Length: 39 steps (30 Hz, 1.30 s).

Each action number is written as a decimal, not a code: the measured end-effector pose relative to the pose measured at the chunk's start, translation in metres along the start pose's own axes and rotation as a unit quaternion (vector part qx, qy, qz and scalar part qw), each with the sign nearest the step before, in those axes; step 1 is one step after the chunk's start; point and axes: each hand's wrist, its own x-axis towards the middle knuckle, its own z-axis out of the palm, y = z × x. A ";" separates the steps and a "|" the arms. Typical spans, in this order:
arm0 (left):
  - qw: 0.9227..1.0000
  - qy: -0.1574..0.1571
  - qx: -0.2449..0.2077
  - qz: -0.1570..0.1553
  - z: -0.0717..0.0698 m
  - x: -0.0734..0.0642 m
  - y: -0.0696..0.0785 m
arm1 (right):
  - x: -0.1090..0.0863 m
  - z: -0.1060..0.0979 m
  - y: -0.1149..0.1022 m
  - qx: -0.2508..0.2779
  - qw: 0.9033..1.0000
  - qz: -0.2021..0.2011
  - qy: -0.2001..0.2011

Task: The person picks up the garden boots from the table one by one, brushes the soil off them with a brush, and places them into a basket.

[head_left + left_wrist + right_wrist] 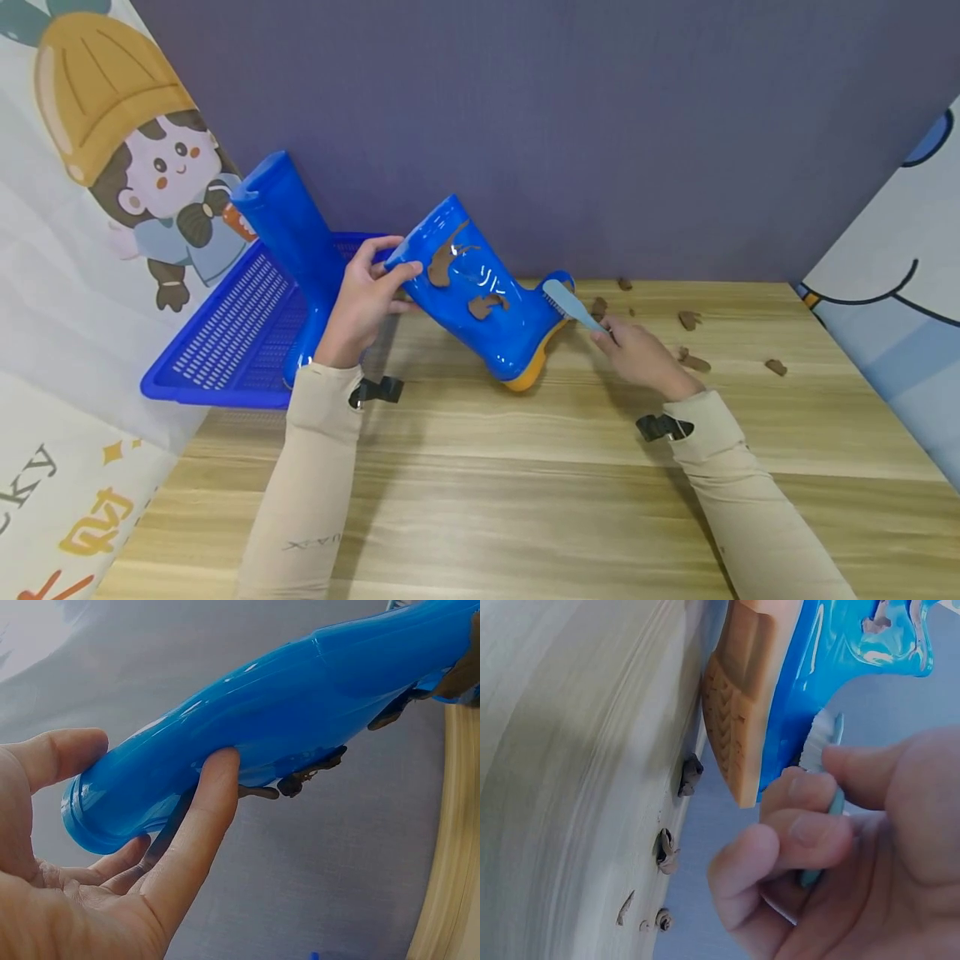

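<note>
A blue rain boot (468, 292) with an orange sole is held tilted over the table, its toe pointing to the far right. Brown mud-like patches (489, 306) cling to its shaft. My left hand (363, 292) grips the boot by its top rim, thumb on the near side; the left wrist view shows fingers on both sides of the shaft. With my right hand (637, 354) I hold a pale blue-green brush (573, 308) by its handle. In the right wrist view its white bristles (819, 739) are against the blue upper, just above the sole.
A blue plastic basket (225, 396) stands at the left with a second blue boot (288, 233) upright in it. Several brown pieces (696, 361) lie scattered on the wooden table (525, 500) at the right. A grey panel (540, 133) closes off the back.
</note>
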 end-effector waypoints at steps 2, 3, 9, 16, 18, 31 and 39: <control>1.000 -0.001 0.003 0.001 0.000 0.000 0.000 | -0.001 -0.001 -0.001 0.007 1.000 0.004 0.001; 1.000 -0.001 0.003 0.001 0.000 0.000 0.000 | -0.002 -0.002 -0.001 0.009 1.000 0.006 0.001; 1.000 0.003 0.010 -0.001 0.002 0.000 0.001 | -0.003 -0.005 0.002 0.012 0.999 0.028 0.017; 1.000 0.003 0.009 0.001 0.001 0.000 0.001 | 0.000 -0.007 0.012 0.007 0.999 0.045 0.023; 1.000 0.002 0.008 0.001 0.001 0.000 0.000 | 0.000 -0.006 0.014 0.007 0.999 0.048 0.022; 1.000 0.009 0.003 0.009 0.005 0.002 -0.002 | -0.004 -0.017 0.020 0.028 0.996 0.088 0.015; 1.000 0.015 0.010 0.010 0.005 0.000 -0.002 | -0.008 -0.028 0.017 0.036 0.996 0.075 0.034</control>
